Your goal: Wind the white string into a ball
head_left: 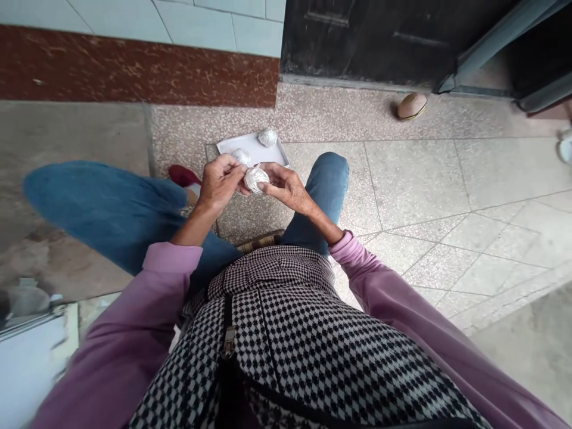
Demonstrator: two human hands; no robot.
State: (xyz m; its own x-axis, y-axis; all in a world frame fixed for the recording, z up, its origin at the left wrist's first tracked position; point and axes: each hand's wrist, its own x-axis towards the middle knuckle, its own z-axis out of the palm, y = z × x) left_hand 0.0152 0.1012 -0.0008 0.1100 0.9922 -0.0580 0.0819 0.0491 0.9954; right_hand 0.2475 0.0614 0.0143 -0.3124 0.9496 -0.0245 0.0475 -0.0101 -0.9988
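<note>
A ball of white string or yarn (pixel 257 180) sits in my right hand (pixel 288 187), its thumb and fingers curved around the ball's right side. At the ball's left edge, my left hand (pixel 220 182) is closed in a pinch; what lies between its fingertips is too small to make out. Just beyond my hands, a shallow white tray (pixel 277 154) rests on the floor. It bears a second white ball (pixel 268 137) near its far right side and another white ball (pixel 242 156) at its near side, partly covered by my left fingers.
My jean-clad knees (pixel 328 179) spread to either side of the tray. A red shoe (pixel 183 176) shows by the left leg. Ahead are a tiled wall (pixel 196 21) and a dark door (pixel 357 42). A rounded tan object (pixel 412 106) lies near the door; papers (pixel 33 363) are at lower left.
</note>
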